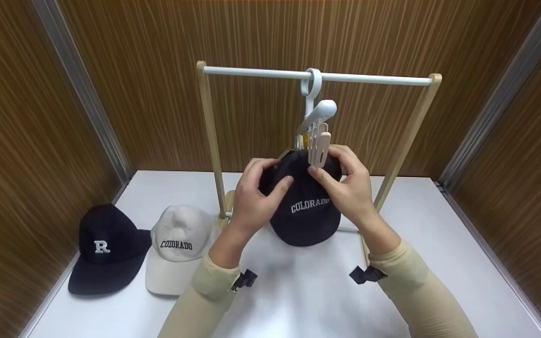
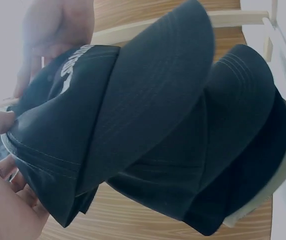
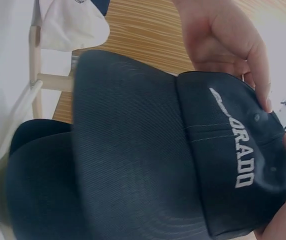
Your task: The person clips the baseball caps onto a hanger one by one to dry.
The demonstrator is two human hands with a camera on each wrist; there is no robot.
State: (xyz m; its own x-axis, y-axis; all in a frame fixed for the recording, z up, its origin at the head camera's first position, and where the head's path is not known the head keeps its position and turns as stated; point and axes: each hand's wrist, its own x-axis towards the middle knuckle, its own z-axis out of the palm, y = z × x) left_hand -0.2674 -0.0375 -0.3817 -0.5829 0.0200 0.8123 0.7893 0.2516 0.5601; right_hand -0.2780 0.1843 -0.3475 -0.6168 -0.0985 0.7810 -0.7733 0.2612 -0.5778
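Observation:
Both hands hold a black baseball cap (image 1: 304,230) with white COLORADO lettering, its brim pointing down. My left hand (image 1: 257,199) grips the left side of the crown, thumb in front and fingers behind. On the other side my right hand (image 1: 351,188) pinches the crown's upper edge, its thumb tip right at the lower end of a beige clip (image 1: 320,148). That clip overlaps the top of the crown and hangs from a white hanger (image 1: 323,110). In the left wrist view, more dark caps (image 2: 238,100) hang behind the held one.
The hanger hooks over the white rail (image 1: 251,72) of a wooden-legged rack (image 1: 212,136). On the white table (image 1: 176,188) at left lie a navy cap (image 1: 111,263) with an R and a white COLORADO cap (image 1: 176,270). Wood-grain panels (image 1: 158,94) enclose the table.

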